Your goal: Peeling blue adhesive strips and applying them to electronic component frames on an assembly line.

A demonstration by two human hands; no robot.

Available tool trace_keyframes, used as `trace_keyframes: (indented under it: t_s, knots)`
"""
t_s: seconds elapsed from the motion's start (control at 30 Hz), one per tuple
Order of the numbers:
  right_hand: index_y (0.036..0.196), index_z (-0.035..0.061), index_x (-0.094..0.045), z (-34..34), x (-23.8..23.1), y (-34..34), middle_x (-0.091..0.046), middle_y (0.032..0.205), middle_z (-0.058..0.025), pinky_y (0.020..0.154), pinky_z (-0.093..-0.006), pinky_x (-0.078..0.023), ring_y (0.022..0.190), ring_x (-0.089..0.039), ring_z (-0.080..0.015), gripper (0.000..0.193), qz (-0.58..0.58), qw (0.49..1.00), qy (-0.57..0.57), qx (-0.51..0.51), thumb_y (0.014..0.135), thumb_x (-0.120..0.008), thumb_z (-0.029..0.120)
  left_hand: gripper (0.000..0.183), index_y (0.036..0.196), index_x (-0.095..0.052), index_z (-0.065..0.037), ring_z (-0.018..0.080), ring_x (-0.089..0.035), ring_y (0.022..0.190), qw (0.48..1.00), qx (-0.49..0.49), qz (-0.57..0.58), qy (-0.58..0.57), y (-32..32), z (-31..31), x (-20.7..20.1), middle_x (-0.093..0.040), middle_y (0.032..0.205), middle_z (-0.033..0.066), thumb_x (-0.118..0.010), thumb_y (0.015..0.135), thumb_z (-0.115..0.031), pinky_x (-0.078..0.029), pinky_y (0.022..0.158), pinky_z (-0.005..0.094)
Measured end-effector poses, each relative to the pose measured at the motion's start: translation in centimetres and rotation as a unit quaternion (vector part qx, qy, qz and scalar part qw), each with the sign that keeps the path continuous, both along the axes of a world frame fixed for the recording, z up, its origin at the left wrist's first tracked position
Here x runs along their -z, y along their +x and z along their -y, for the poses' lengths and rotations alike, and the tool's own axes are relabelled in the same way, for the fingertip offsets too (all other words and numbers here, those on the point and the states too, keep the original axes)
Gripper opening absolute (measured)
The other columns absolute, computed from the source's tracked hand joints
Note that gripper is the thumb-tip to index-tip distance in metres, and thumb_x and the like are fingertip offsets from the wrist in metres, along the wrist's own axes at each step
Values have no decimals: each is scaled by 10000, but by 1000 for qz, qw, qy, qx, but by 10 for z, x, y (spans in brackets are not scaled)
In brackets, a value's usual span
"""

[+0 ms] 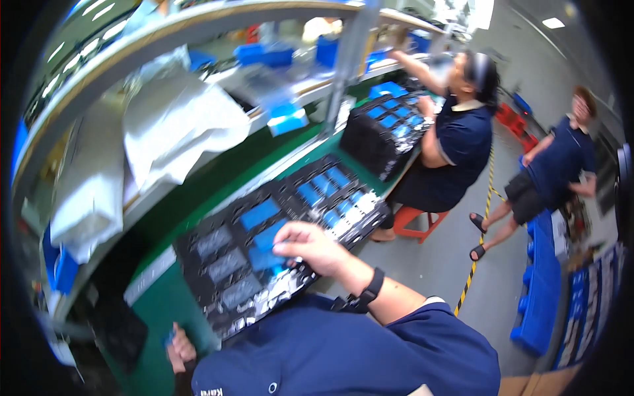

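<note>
Right hand (309,247) curls over black compartment tray (288,206); left hand (179,348) curls nearby; either's grip is indiscernible. Three grey panels (226,264) sit among blue panels (260,214); which are finished is unclear.

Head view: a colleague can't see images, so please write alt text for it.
A person's right hand is over a black tray of blue and dark grey rectangular pieces; the left hand is beside it, over a green tabletop. Beyond, a co-worker sits by more blue pieces, and another person stands to the right.
</note>
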State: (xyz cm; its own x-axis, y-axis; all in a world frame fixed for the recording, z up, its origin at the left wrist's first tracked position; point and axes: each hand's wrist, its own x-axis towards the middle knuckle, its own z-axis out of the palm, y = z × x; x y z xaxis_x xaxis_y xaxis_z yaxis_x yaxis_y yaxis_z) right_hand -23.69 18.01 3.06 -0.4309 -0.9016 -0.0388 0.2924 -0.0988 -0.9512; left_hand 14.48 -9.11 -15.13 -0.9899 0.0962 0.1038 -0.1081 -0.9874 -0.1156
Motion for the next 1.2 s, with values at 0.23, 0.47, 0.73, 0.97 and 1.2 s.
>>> trace_keyframes:
  t_s: [0.23, 0.47, 0.73, 0.97, 1.2]
  knots:
    - [895, 44, -587, 13, -5, 4, -591, 770, 10, 585, -180, -436, 642, -526, -43, 110, 15, 1000, 10, 5, 825, -642, 110, 180, 989, -422, 1, 136, -419, 443, 961, -228, 146, -61, 16, -24, -13, -426, 667, 59, -299, 947, -123, -376, 392, 267]
    - [928, 67, -584, 3, 1, 5, -606, 828, 7, 599, -199, -468, 703, -562, -55, 124, 2, 1000, 13, 6, 837, -639, 129, 276, 1038, -384, -22, 220, -472, 615, 996, -85, 5, -29, 1, -4, -17, -448, 800, 113, -276, 945, -259, -385, 541, 366]
    - [884, 42, -569, 18, 8, 6, -563, 693, 16, 475, -180, -392, 538, -498, -38, 118, -9, 999, -45, -20, 832, -628, 130, 261, 1036, -443, -45, 183, -467, 617, 980, 76, -89, -161, -149, 81, -28, -454, 779, 67, -361, 923, -265, -384, 563, 350]
    - [892, 48, -567, 13, 1, 4, -561, 710, 29, 506, -177, -388, 573, -489, -32, 162, -49, 998, -13, -29, 853, -616, 198, 252, 1036, -446, -48, 182, -469, 625, 975, 66, -104, -187, -151, 106, -35, -458, 785, 66, -369, 918, -257, -384, 572, 349]
    - [920, 78, -556, 18, -9, 16, -548, 731, 39, 510, -173, -382, 588, -491, -27, 158, -77, 994, 41, -61, 851, -614, 208, 243, 1036, -449, -51, 181, -470, 633, 974, 47, -101, -195, -133, 116, -28, -462, 791, 65, -378, 913, -248, -384, 581, 348]
